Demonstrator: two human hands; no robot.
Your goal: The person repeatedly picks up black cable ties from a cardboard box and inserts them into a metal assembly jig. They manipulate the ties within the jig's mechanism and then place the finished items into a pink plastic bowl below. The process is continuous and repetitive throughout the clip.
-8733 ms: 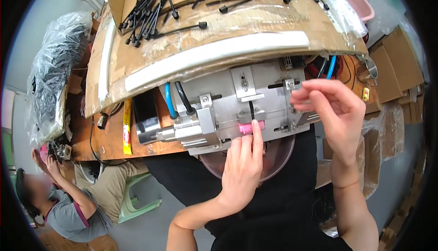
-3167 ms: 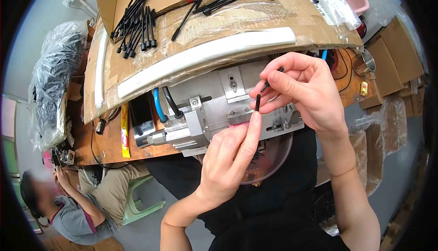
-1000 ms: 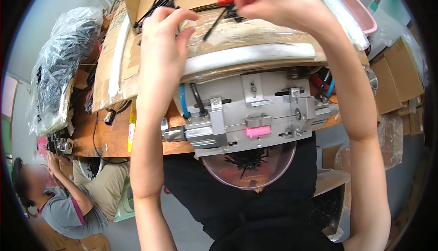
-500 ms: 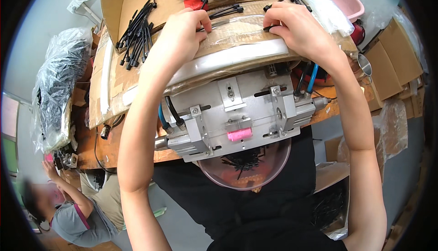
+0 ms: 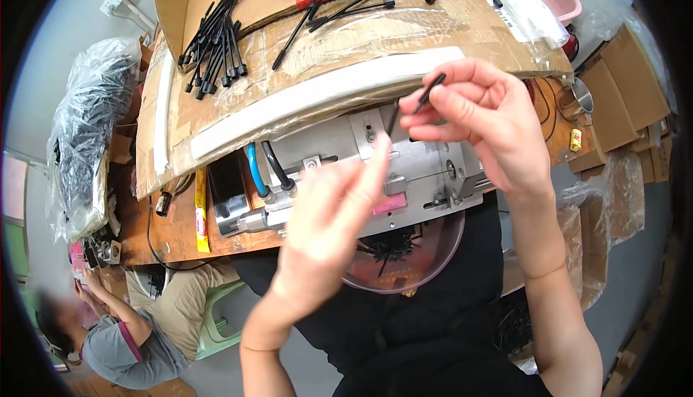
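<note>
My right hand [image 5: 480,112] is above the right part of a metal jig [image 5: 419,169], its fingers pinching a short black plastic piece [image 5: 432,92]. Lower and to the left, my left hand [image 5: 328,216] is smeared by motion; a thin black rod [image 5: 393,117] stands up from its fingertips, close to my right fingers. On the jig, partly behind my left hand, is a pink block [image 5: 390,204]. Several black rods with thicker ends [image 5: 216,43] lie on the cardboard [image 5: 346,43] beyond the jig, with a few loose rods [image 5: 354,11] near its middle.
Below the jig's front edge sits a clear bowl [image 5: 455,242] with black pieces. Blue and black hoses [image 5: 258,173] rise at the jig's left. A yellow packet [image 5: 201,213] lies on the wooden bench [image 5: 170,231]. At far left another person [image 5: 133,350] sits working.
Both hands have come off the cardboard toward me, over the jig, and closer together. The black pieces at their fingers came along. The cardboard's middle and the yellow packet are now uncovered.
</note>
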